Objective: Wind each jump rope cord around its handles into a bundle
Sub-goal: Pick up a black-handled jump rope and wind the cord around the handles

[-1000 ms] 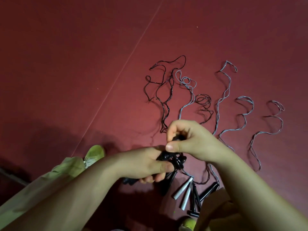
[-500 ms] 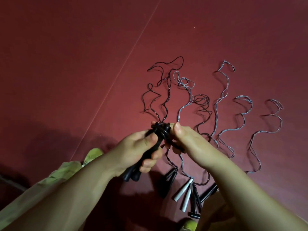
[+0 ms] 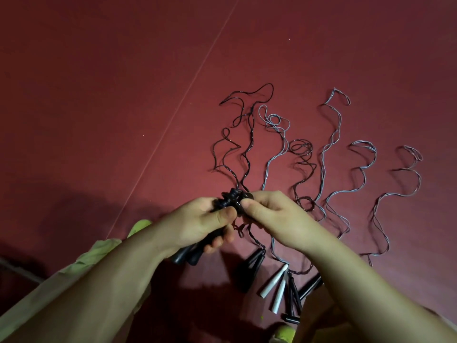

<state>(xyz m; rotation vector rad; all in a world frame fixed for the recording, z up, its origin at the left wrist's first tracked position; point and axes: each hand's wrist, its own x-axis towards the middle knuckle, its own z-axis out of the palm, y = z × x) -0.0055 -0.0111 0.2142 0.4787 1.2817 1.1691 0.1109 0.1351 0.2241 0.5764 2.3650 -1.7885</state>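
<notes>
Left hand (image 3: 197,225) wrapped around a pair of black handles (image 3: 190,253), held together above the floor (image 3: 99,95), butt ends jutting out below the palm. Right hand (image 3: 269,216) pinching the black cord (image 3: 243,144) at the handle tops, thumb and forefinger pressed on it. Advisable: keep handles parallel, lay each turn snug beside the last, hold steady tension (thin cord looks springy, likely to uncoil). Cord kinked, glossy, trailing away over the matte red floor. Further ropes alongside: grey cords (image 3: 329,144) in wavy loops, tapered white handles (image 3: 274,283), smooth and hard-looking.
</notes>
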